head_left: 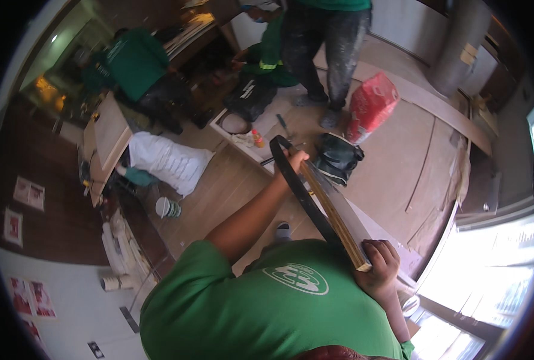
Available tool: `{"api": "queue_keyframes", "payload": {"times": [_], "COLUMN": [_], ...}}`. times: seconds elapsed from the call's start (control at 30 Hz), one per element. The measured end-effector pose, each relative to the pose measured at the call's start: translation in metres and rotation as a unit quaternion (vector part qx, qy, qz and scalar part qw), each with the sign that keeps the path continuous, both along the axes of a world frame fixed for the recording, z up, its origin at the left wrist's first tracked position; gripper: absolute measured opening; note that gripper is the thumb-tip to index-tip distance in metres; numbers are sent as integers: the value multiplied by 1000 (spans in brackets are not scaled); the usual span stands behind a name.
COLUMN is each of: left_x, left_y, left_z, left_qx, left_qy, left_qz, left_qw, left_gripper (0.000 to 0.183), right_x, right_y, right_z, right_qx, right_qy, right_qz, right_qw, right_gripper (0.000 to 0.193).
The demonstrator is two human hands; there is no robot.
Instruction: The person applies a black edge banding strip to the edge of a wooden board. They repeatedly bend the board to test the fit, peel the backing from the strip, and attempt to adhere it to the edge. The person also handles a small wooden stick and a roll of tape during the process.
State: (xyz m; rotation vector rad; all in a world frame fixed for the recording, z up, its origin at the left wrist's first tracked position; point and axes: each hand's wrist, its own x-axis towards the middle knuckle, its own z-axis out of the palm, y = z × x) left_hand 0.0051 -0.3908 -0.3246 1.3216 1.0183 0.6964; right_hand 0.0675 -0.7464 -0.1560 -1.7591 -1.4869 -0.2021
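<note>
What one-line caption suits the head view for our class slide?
A long board held between left hand and right hand, a black strip curving alongside, a red bag standing beyond.

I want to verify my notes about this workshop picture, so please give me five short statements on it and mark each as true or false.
1. The left hand is at the far end of the plywood board. True.
2. The right hand hangs free, away from the plywood board. False: it grips the board's near end.
3. A black strip curves over near the left hand. True.
4. The red bag stands to the left of the white sack. False: the red bag is to the right of the sack.
5. A bucket is on the floor near the white sack. True.
</note>
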Motion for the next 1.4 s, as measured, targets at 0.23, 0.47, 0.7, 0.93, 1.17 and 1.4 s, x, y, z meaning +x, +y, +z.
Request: {"api": "queue_keyframes", "payload": {"times": [0.23,0.47,0.7,0.93,1.17,1.4], "left_x": [-9,-29,-43,-45,-40,-22], "left_y": [-24,-10,0,-1,4,-21], "left_z": [29,9,9,12,-16,6], "left_qx": [-61,-93,-95,-111,63,-104], "left_qy": [-50,-116,-106,-163,-92,-120], "left_qz": [80,103,100,127,99,137], "left_qw": [994,983,985,972,989,978], "left_gripper": [23,19,18,15,15,58], "right_x": [8,14,16,13,11,27], "right_y": [8,25,34,36,34,23], "right_z": [-3,0,2,1,3,3], "right_qx": [-36,-35,-33,-29,-41,-68], "right_qy": [-18,-43,-57,-60,-48,71], "right_qz": [28,88,120,124,112,28], "right_qw": [999,995,991,990,992,995], "right_gripper": [37,38,44,46,36,25]}}
